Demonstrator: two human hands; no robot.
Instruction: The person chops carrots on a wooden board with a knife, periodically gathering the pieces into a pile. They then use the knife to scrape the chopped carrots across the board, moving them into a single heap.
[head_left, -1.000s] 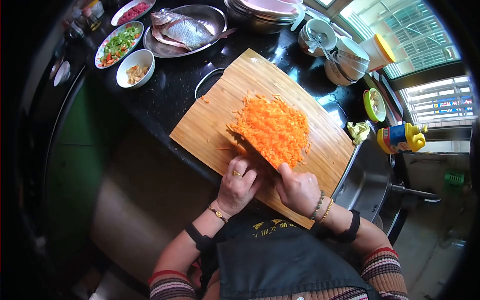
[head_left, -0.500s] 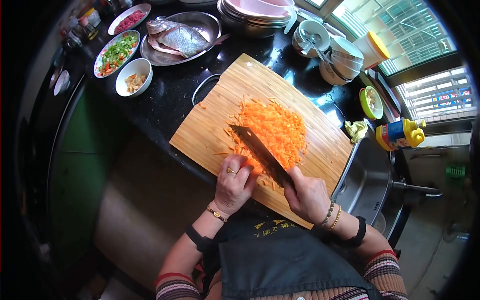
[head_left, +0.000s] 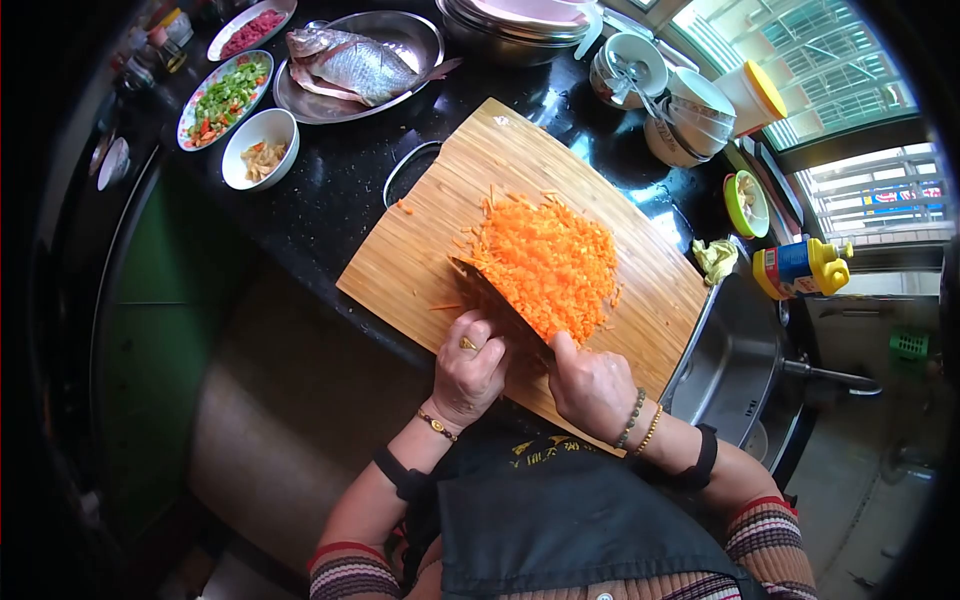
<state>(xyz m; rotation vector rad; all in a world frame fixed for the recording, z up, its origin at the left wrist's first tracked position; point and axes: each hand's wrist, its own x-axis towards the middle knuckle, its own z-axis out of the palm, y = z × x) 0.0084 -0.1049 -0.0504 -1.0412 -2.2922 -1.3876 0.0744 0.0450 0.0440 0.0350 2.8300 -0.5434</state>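
My right hand (head_left: 592, 388) is closed around the handle of a dark-bladed kitchen knife (head_left: 490, 298). Its blade slants up and left across the wooden cutting board (head_left: 400, 262), along the near-left edge of a heap of finely chopped carrot (head_left: 550, 262). On the near side of the blade, my left hand (head_left: 470, 370) is curled with bent fingers on carrot strips, its fingertips close to the blade. Blade and fingers mostly hide the strips. A few loose orange bits lie on the board left of the heap.
A metal plate with a whole fish (head_left: 360, 65), a white bowl (head_left: 262, 150), a plate of chopped greens (head_left: 228, 100) and a plate of red meat (head_left: 252, 32) stand back left. Stacked bowls (head_left: 690, 115) are back right. A sink (head_left: 735, 350) and yellow bottle (head_left: 800, 268) lie right.
My right hand has moved left and slightly nearer me, with the knife. The blade now leans over beside the heap and hides the orange pieces at my left fingertips.
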